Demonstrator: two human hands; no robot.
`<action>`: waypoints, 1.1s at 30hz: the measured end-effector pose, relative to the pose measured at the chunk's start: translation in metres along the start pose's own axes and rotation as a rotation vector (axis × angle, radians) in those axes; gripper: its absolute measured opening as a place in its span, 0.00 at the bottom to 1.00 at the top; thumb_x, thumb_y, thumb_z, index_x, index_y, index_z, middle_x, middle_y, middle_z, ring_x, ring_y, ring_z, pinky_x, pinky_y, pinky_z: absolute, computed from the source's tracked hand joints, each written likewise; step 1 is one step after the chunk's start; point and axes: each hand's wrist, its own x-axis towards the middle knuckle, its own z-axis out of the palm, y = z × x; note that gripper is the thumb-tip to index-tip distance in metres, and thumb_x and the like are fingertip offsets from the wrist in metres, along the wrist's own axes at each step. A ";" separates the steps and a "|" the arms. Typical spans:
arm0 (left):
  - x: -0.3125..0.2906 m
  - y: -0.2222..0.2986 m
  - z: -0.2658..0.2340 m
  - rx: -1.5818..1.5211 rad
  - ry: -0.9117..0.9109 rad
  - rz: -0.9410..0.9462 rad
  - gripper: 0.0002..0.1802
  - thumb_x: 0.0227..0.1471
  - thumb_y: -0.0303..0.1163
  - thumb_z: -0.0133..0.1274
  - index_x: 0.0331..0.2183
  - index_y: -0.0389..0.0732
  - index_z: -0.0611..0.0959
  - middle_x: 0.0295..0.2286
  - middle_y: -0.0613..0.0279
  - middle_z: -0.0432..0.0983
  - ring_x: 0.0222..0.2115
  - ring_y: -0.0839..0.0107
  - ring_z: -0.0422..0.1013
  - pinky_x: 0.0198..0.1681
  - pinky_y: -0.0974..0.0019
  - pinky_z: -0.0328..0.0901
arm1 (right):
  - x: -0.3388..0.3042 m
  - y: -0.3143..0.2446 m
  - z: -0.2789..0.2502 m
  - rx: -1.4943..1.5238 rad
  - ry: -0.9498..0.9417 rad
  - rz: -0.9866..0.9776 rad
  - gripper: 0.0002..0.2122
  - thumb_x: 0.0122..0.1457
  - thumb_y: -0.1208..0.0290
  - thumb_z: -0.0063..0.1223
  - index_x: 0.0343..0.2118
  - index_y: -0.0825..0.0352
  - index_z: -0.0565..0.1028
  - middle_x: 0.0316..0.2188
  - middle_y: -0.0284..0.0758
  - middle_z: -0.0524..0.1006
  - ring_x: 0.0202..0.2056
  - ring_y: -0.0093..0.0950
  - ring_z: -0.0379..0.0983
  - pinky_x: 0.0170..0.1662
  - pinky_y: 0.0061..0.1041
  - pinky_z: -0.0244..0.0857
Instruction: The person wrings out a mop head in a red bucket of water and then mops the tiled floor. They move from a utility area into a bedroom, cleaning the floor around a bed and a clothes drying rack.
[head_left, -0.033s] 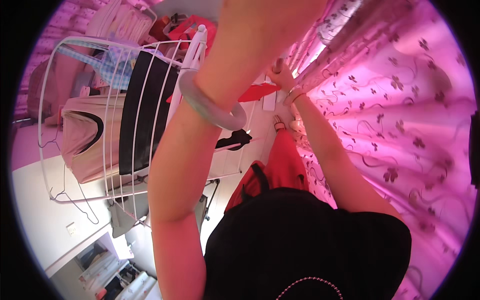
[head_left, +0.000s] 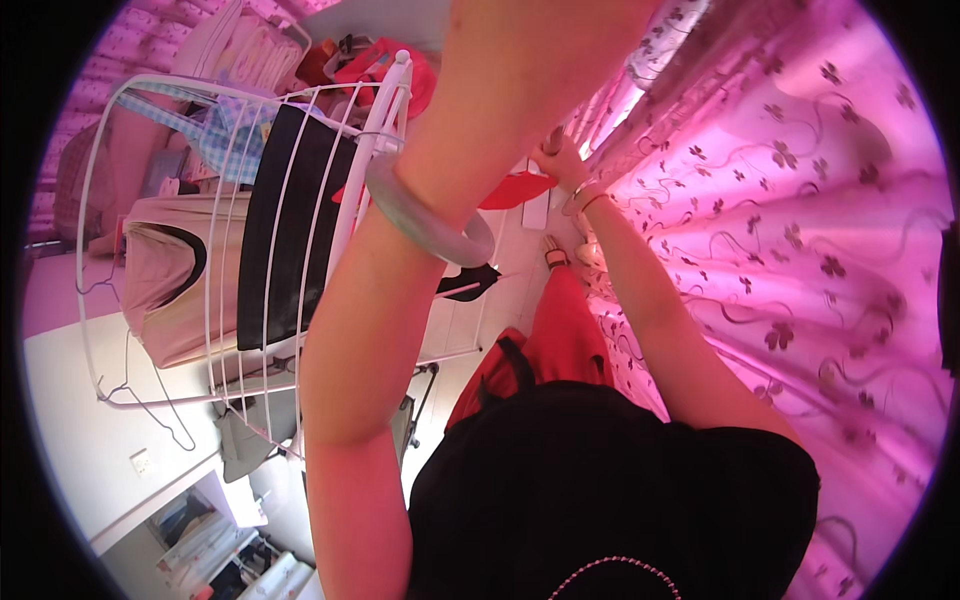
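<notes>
My left arm, wearing a pale bangle [head_left: 425, 225], stretches up past the top edge, so the left hand is out of sight. My right hand [head_left: 562, 165] is farther off, beside the pink flowered curtain [head_left: 790, 230]. Its fingers are closed round a short visible part of a slim, rod-like thing [head_left: 555, 138], whose full shape I cannot make out. A red piece of fabric [head_left: 520, 190] lies between my left arm and my right hand. Close to that hand is a small pale rectangular object [head_left: 536, 212].
On the left, a white wire drying rack [head_left: 92, 200] carries a beige top [head_left: 160, 320], a black cloth [head_left: 285, 230] and a blue checked garment [head_left: 232, 140]. A wire hanger [head_left: 150, 390] hangs at its edge. Behind stands a red bag [head_left: 415, 85]. My sandalled foot [head_left: 556, 258] is below.
My right hand has shifted slightly, and the curtain's folds have moved a little. My left arm has moved slightly to the right.
</notes>
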 end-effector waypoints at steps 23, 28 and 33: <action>-0.153 0.013 -0.066 -0.191 -0.414 0.209 0.07 0.45 0.30 0.56 0.23 0.39 0.74 0.16 0.69 0.72 0.18 0.81 0.68 0.22 0.74 0.62 | -0.213 -0.058 0.074 0.008 0.523 0.072 0.12 0.53 0.66 0.56 0.26 0.71 0.70 0.15 0.35 0.58 0.20 0.20 0.55 0.24 0.26 0.56; -0.197 0.029 -0.075 -0.286 -0.614 0.188 0.08 0.45 0.30 0.56 0.23 0.39 0.74 0.16 0.69 0.71 0.19 0.82 0.68 0.21 0.73 0.62 | -0.251 -0.041 0.071 0.040 0.377 0.173 0.16 0.53 0.61 0.58 0.25 0.71 0.69 0.14 0.32 0.57 0.20 0.18 0.54 0.24 0.24 0.54; -0.243 0.011 -0.075 -0.235 -0.646 0.402 0.08 0.46 0.29 0.56 0.22 0.39 0.73 0.16 0.70 0.71 0.18 0.81 0.68 0.21 0.74 0.63 | -0.308 -0.049 0.080 0.075 0.332 0.242 0.16 0.53 0.59 0.59 0.26 0.69 0.70 0.15 0.25 0.62 0.20 0.17 0.56 0.24 0.24 0.54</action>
